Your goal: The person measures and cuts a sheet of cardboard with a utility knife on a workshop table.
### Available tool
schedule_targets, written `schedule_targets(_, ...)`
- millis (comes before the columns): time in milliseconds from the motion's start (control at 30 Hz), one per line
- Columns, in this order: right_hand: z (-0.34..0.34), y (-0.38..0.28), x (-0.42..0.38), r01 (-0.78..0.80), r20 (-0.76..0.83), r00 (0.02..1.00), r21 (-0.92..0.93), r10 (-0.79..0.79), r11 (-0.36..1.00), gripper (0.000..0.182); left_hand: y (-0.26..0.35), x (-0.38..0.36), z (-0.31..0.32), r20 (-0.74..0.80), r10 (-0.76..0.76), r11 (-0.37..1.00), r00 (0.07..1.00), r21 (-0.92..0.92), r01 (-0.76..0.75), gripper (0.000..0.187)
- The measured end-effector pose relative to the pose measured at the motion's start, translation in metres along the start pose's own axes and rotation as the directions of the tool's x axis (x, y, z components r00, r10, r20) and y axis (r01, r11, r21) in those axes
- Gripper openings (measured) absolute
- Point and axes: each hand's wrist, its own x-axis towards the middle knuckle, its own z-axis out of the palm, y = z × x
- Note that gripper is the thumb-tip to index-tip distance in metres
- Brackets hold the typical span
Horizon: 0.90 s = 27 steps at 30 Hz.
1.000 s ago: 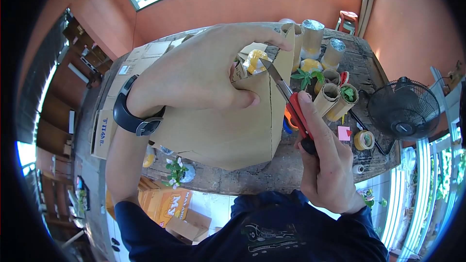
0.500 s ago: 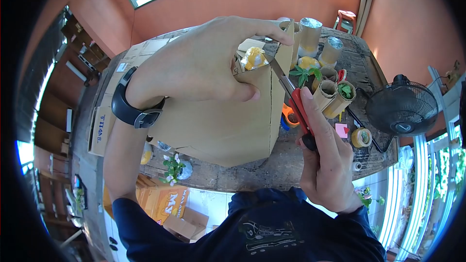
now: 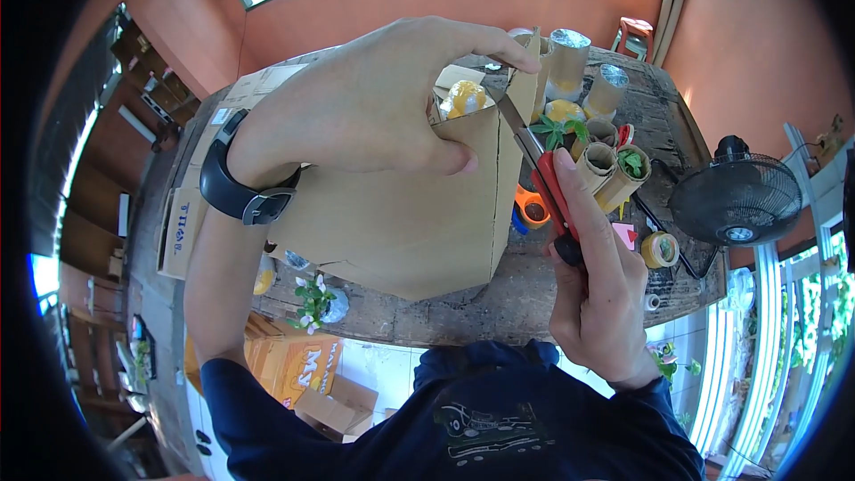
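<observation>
A brown cardboard box [image 3: 419,232] is held up over the wooden table. My left hand [image 3: 383,107], wearing a black watch [image 3: 236,187], grips its upper edge; the thumb presses the near face and the forefinger reaches to a raised flap [image 3: 523,89]. My right hand [image 3: 601,289] holds a red utility knife [image 3: 554,196], forefinger laid along the handle. Its extended blade slants up to the box's top right corner, the tip right at the edge by the flap. Past the opening between my left thumb and forefinger shows a yellow-and-white round object [image 3: 465,100].
Several cardboard tubes [image 3: 568,62], some with leaves inside, stand behind right on the table [image 3: 427,325]. Orange-handled scissors [image 3: 533,207], a tape roll [image 3: 660,250] and a black fan [image 3: 739,191] are to the right. A potted flower [image 3: 316,303] stands front left.
Both hands and the box have shifted only slightly. The knife tip stays by the corner next to the flap, and the grips look the same.
</observation>
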Motion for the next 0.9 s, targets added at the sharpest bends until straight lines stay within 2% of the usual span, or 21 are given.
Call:
schedule_targets(133, 0.001, -0.001, 0.000, 0.000, -0.016, 1.000, -0.034, -0.001, 0.999, 0.065, 0.012, -0.001, -0.004, 0.038, -0.094, 0.995, 0.995, -0.005, 0.095, 0.074)
schedule_targets(533, 0.000, -0.003, -0.001, -0.006, 0.001, 1.000, -0.087, 0.006, 0.996, 0.065, 0.002, 0.000, 0.000, -0.011, 0.023, 0.999, 1.000, 0.032, -0.023, 0.075)
schedule_targets(700, -0.003, -0.009, 0.002, -0.027, 0.028, 0.999, -0.081, 0.029, 0.996, 0.071, 0.010, -0.002, -0.002, 0.006, -0.058, 0.998, 0.998, 0.030, 0.057, 0.076)
schedule_targets(900, -0.012, -0.023, 0.009, -0.065, 0.036, 0.997, -0.134, 0.071, 0.989, 0.078, -0.002, 0.001, 0.000, -0.012, -0.040, 0.998, 0.999, -0.040, 0.040, 0.077)
